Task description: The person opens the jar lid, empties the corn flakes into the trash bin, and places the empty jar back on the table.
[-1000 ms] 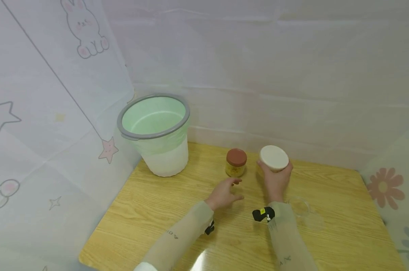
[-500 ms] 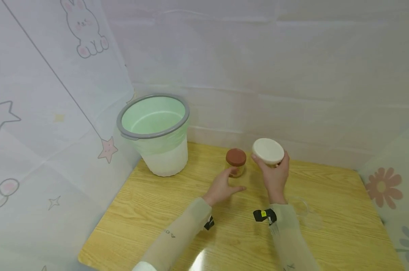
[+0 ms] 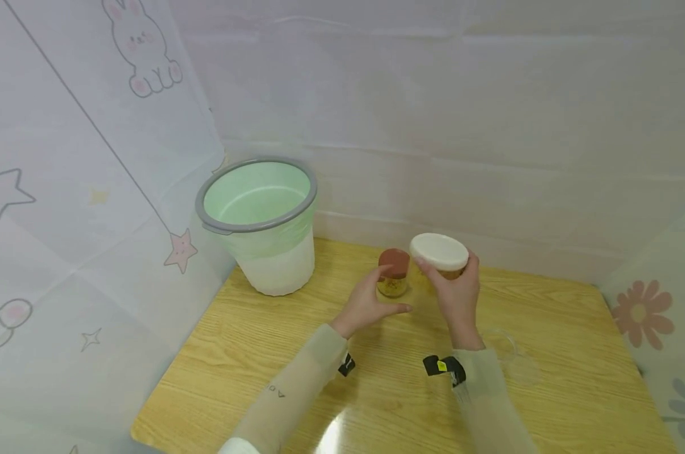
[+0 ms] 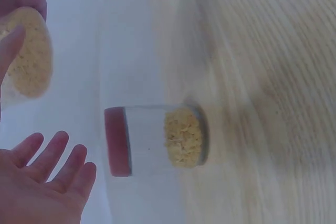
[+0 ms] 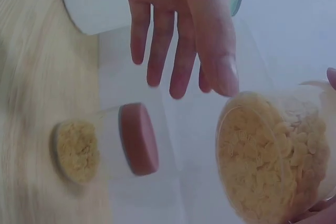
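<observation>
Two clear jars of pale yellow flakes share a wood-grain table. One, a white-lidded jar (image 3: pixel 439 251), is held tilted above the tabletop in the grasp of a person's right hand (image 3: pixel 458 299), its fingers curled round the side; small molded marks (image 5: pixel 247 148) on its base are too faint to read. Just beside it, a red-lidded jar (image 3: pixel 396 273) stands upright on the table (image 3: pixel 251 372), partly filled. The left hand (image 3: pixel 367 304) is near both jars, holding nothing, its fingers spread and apart from the red lid in the wrist views. Dark lettering (image 3: pixel 276 391) on the left sleeve (image 3: pixel 305 366) cannot be made out. By the right cuff sits a black device (image 3: pixel 433 366) with a yellow patch. Farther left, a white-and-green bucket (image 3: pixel 280 268) with a gray rim stands before pale cloth (image 3: pixel 404 94) printed with a rabbit (image 3: pixel 143 57), stars and flowers.
</observation>
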Motion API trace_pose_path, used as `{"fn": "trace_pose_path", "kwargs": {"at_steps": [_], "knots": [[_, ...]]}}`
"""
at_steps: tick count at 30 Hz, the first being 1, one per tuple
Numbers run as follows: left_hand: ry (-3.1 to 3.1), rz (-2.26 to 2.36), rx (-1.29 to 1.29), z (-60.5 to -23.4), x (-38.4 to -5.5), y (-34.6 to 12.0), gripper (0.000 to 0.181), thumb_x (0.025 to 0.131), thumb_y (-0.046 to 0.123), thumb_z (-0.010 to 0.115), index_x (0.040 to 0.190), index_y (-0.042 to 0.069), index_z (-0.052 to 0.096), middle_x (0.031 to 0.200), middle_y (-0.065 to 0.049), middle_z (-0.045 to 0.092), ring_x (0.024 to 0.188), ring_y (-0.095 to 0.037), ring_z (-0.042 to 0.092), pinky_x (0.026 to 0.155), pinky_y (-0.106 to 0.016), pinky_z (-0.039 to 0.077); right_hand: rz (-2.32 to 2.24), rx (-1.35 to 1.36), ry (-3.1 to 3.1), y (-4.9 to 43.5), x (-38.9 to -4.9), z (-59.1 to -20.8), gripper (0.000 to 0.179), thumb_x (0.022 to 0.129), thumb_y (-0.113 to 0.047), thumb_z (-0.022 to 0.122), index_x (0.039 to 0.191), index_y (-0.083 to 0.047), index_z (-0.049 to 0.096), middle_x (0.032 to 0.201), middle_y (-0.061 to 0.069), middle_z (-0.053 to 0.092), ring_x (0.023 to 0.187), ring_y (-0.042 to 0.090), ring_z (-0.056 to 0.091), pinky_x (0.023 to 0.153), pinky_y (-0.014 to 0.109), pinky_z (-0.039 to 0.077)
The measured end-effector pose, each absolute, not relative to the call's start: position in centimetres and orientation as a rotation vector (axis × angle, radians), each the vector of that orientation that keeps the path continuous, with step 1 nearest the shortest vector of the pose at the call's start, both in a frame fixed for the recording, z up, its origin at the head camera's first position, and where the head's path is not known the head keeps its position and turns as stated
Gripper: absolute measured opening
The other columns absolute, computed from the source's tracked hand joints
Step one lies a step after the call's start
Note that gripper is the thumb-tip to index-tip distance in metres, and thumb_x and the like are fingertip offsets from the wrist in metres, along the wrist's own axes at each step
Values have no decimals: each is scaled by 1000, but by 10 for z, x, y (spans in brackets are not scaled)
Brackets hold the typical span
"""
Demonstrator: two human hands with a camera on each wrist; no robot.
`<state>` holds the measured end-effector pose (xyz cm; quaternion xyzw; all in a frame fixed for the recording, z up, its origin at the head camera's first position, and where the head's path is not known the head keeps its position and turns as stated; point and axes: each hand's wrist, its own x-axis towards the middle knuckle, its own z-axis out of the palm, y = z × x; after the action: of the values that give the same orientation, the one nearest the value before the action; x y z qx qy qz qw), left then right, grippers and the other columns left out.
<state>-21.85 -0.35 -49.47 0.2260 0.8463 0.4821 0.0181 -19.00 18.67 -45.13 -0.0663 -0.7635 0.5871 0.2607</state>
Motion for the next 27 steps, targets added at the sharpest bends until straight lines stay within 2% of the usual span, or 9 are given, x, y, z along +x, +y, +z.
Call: {"fn": "trace_pose_path", "kwargs": {"at_steps": [4, 10, 15, 20, 27], "knots": [[2623, 1526, 762, -489, -217, -2, 104, 74, 53, 88, 156, 16, 36, 149, 3, 49, 135, -15, 46, 109, -39, 40, 1654, -97, -2069, 178, -181, -440, 88, 82, -25, 88, 149, -1, 36, 140, 15, 48, 125, 28, 48, 105, 53, 40], [2543, 1695, 910, -477, -212, 0, 108, 73, 43, 92, 159, 27, 28, 143, 9, 48, 126, -10, 48, 103, -37, 44, 1729, 18, -2106, 166, -170, -434, 89, 81, -20, 88, 149, -1, 34, 141, 14, 46, 125, 28, 47, 107, 52, 37], [2474, 1783, 937, -470, -205, -3, 106, 71, 36, 94, 156, 26, 32, 143, 10, 48, 128, -10, 48, 105, -39, 44, 1725, 64, -2123, 155, -163, -431, 88, 78, -17, 89, 146, 0, 35, 139, 15, 48, 124, 29, 48, 106, 54, 37], [2386, 1911, 939, -471, -201, -5, 106, 69, 23, 95, 155, 22, 31, 143, 4, 49, 128, -14, 49, 107, -40, 42, 1749, 127, -2089, 143, -157, -432, 91, 75, -14, 91, 145, -1, 36, 139, 12, 48, 123, 27, 48, 106, 52, 35], [2427, 2032, 946, -476, -199, -8, 107, 65, 10, 95, 152, 13, 34, 140, -6, 53, 125, -20, 54, 103, -39, 47, 1708, 152, -2109, 131, -148, -434, 109, 66, -17, 98, 153, -9, 32, 146, 10, 44, 128, 27, 47, 105, 53, 38]]}}
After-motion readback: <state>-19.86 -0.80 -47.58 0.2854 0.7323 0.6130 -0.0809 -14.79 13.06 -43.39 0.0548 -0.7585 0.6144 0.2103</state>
